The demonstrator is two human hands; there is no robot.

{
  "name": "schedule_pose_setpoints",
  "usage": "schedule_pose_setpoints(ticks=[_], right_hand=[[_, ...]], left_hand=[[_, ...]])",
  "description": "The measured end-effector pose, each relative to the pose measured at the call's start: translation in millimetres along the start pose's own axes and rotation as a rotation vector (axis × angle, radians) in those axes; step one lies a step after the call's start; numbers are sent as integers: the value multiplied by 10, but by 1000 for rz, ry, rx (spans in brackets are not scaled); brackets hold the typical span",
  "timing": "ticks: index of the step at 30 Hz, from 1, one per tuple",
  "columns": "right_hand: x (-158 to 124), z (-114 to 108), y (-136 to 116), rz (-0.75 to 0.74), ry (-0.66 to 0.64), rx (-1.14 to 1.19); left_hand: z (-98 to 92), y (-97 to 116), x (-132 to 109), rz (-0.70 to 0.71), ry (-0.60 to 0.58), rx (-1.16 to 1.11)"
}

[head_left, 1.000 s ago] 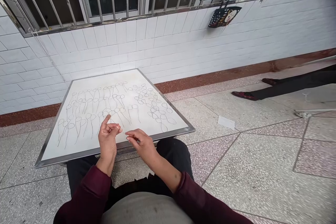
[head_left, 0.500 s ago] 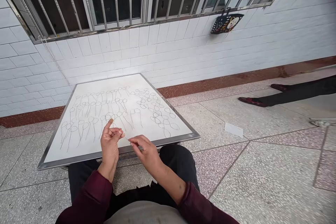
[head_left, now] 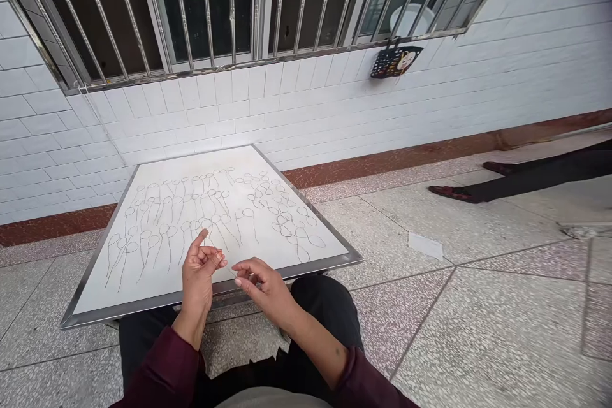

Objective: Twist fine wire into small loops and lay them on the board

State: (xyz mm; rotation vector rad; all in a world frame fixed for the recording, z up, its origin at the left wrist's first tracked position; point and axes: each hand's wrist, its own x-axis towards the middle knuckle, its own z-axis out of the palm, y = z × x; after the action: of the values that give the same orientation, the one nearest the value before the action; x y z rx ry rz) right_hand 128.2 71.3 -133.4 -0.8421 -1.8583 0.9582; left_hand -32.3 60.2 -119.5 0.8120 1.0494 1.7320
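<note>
Over the near edge of a white board table (head_left: 191,284), my left hand (head_left: 198,271) pinches a thin strand between thumb and forefinger, with another finger raised. To its right, my right hand (head_left: 265,287) has its thumb and forefinger bent close together on the strand's other part, which is barely visible. Just beyond my hands, thin dark looped strands (head_left: 165,229) with long loose tails lie in rows across the board. On the right half lies a looser cluster of loops (head_left: 287,226), several of them linked or overlapping.
A metal frame (head_left: 329,260) edges the board, which stands against a white tiled wall (head_left: 201,121). A dark patterned basket (head_left: 394,62) hangs from the barred window. On the floor to the right lies a white slip (head_left: 425,246). Another person's legs (head_left: 526,178) extend in from the right.
The camera view has shifted slightly, so the board sits lower. My right thumb and forefinger have parted a little; both hands stay close together.
</note>
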Motion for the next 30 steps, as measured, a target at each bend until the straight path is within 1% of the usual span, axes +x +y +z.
schedule_pose_setpoints(ticks=[4,8,14,18,21,23,25,28,30], right_hand=[[16,66,11,33,66,3],[35,112,45,33,122,-62],[39,132,116,35,113,-188],[55,157,171,76,138,-195],[109,142,224,140,157,-172],[175,99,274,178,180,-163],[270,29,336,200,205,-174],[481,-117,442,228,203,-242],[675,-229,518,284,179,-317]], left_hand=[[31,-78,-32,-50,-53,15],[60,-181,-74,-59,-60,24],[51,-313,-78,-65,-39,29],[82,-324,-60,-68,-32,61],[77,-300,-25,-96,-63,137],[6,-297,14,-92,-69,234],[-139,-318,63,-35,-24,375],[-452,-391,151,118,99,639],[-661,-451,210,212,144,791]])
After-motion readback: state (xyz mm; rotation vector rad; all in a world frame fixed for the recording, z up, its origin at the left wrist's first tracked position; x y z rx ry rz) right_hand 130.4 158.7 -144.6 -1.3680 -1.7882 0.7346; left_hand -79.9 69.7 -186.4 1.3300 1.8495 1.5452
